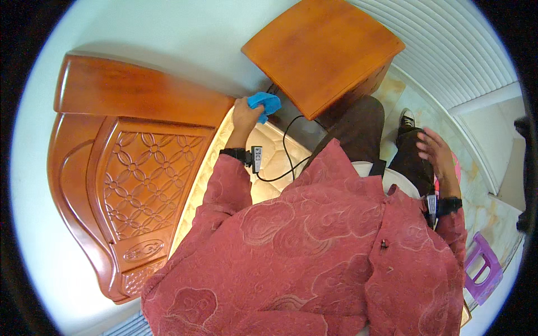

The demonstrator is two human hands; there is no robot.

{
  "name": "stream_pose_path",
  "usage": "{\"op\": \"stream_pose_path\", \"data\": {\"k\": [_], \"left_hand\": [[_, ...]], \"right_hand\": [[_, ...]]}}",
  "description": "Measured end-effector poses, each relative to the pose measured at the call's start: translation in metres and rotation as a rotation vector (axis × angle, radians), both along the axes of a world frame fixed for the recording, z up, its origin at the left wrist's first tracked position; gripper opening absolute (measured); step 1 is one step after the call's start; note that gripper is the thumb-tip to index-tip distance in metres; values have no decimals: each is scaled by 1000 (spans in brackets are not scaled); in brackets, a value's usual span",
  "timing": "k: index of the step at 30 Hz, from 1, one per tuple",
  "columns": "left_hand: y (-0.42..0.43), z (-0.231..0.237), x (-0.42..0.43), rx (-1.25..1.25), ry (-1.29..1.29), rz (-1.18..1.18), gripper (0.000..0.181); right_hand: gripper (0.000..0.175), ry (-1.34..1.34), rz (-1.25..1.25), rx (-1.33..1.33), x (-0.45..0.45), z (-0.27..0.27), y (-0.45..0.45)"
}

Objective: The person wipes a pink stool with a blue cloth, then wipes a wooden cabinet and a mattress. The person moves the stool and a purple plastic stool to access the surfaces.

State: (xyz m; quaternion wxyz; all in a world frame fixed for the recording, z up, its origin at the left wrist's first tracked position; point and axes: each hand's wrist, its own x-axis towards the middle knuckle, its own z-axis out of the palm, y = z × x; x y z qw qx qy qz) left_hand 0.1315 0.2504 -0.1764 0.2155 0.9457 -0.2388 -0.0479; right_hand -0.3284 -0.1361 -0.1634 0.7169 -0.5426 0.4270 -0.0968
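My left hand (246,116) grips a bunched blue cloth (265,105) at the right end of the carved wooden headboard (153,168), beside the corner of the mattress (267,145). The cloth sits just left of a wooden nightstand (323,46). My right hand (435,151) hangs over my right leg with its fingers apart and nothing in it. Each wrist wears a black strap with a small device, and a black cable (286,143) loops near the left one.
A white ribbed panel (454,38) curves along the upper right. Marble-look floor (475,185) lies at the right, with a purple plastic object (483,269) at lower right. Something pink (457,168) shows behind my right forearm. The pale wall (168,29) rises behind the headboard.
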Motion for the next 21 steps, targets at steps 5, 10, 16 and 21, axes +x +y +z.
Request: {"op": "stream_pose_path", "data": {"k": [5, 10, 16, 21], "left_hand": [[-43, -73, -40, 50, 325, -242, 69], [-85, -102, -103, 567, 708, -644, 46], [-58, -66, -92, -221, 1051, -399, 29], [-41, -52, -47, -833, 1162, 487, 29]], "right_hand": [[39, 6, -108, 25, -69, -67, 8], [34, -53, -213, 75, -80, -79, 7], [32, 103, -169, -20, -64, -59, 11], [31, 149, -200, -39, -53, -60, 8]]}}
